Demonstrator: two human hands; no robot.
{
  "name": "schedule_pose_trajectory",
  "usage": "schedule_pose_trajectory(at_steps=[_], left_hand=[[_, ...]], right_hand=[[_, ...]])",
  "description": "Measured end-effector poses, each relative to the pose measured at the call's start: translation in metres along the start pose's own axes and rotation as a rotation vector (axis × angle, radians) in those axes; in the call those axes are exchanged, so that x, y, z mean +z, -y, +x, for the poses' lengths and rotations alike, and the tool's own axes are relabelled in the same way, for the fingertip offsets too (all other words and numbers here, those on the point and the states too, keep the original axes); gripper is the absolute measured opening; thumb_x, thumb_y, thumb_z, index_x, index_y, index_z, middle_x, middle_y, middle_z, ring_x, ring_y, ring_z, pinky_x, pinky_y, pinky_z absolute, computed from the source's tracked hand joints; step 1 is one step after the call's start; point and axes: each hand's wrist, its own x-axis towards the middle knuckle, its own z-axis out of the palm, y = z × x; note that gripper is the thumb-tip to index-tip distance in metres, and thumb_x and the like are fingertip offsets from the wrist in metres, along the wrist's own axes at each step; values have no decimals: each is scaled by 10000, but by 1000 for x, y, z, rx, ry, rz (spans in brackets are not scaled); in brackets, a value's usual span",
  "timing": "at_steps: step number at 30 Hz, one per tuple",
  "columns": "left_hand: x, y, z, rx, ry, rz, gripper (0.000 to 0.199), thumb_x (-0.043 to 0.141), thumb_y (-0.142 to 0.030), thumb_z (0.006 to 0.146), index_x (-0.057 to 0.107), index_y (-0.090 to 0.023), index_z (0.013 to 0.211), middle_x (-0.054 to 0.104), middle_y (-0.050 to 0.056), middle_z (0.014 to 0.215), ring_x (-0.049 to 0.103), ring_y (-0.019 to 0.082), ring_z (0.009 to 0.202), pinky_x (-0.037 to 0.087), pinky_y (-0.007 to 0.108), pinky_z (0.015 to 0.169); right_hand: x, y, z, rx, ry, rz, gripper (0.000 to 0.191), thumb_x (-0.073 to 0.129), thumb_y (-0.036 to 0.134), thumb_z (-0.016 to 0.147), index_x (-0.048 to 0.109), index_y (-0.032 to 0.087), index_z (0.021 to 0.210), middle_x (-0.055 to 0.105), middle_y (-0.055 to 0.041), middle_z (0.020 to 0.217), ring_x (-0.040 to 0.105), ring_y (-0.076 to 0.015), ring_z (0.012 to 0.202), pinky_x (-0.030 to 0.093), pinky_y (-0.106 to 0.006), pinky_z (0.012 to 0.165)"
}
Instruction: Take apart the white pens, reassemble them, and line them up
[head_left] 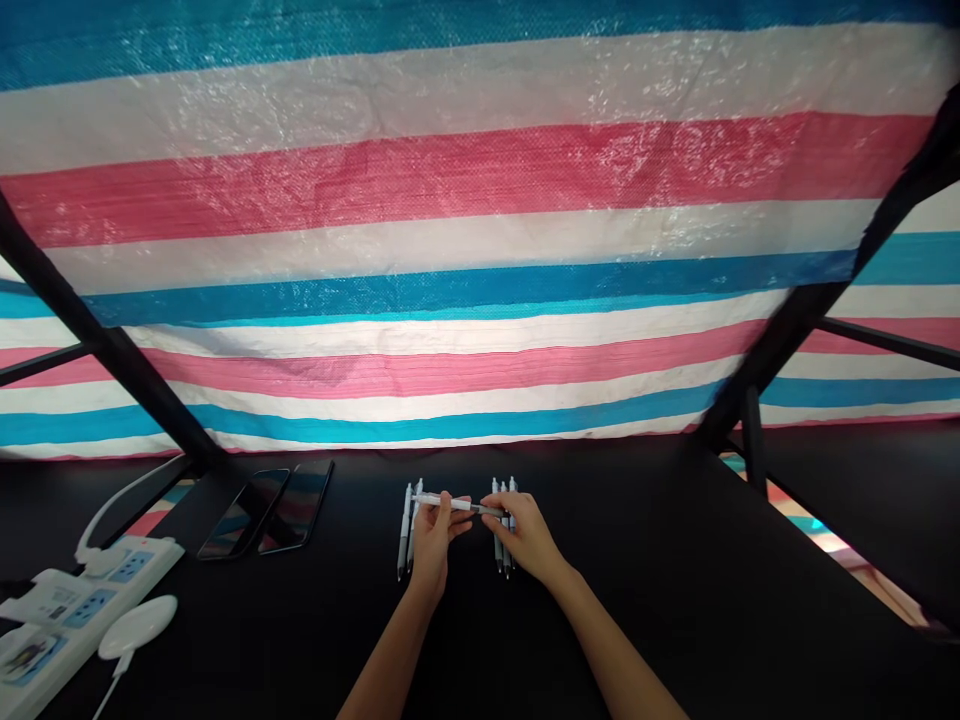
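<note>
Near the middle of the far edge of the bench (637,520), a white pen (450,502) lies crosswise between the person's two hands, held level just above other pens. The left hand (437,535) pinches its barrel between thumb and fingers (447,512), and the right hand (527,535) closes its fingers (495,510) around the darker tip end, so both hands are pressed onto the pen. Under the left hand, a pair of pens (406,530) lies side by side, tips toward the person. Under the right hand, a row of pens (504,525) lies the same way; it looks like three, though the hand hides part of it. Toward the left edge of the bench, two phones (296,505) lie side by side, and nearer the corner sit a white power strip (127,570) and a round white charger (138,627) with its cable. A striped tarp (480,200) hangs beyond the bench.
</note>
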Motion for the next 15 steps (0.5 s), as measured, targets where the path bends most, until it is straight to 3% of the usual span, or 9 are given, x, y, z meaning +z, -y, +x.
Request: schedule_pose_trajectory(at_steps=[5,15], left_hand=[[-1,-2,2,3,-45,13,336,664,-436,712,557,-139,828,715,121,848,692,202,751,537,238,576],[-9,-13,8,35,-147,-26,257,597,-394,788,562,-140,790,717,98,798,689,176,705,516,216,551]], right_hand=[[0,-4,1,-14,-5,4,173,484,301,882,619,226,959,678,-32,917,609,-201,865,408,-341,804],[-11,-12,2,-9,-54,-71,199,448,314,905,621,234,964,660,-28,823,600,-194,790,411,-339,762]])
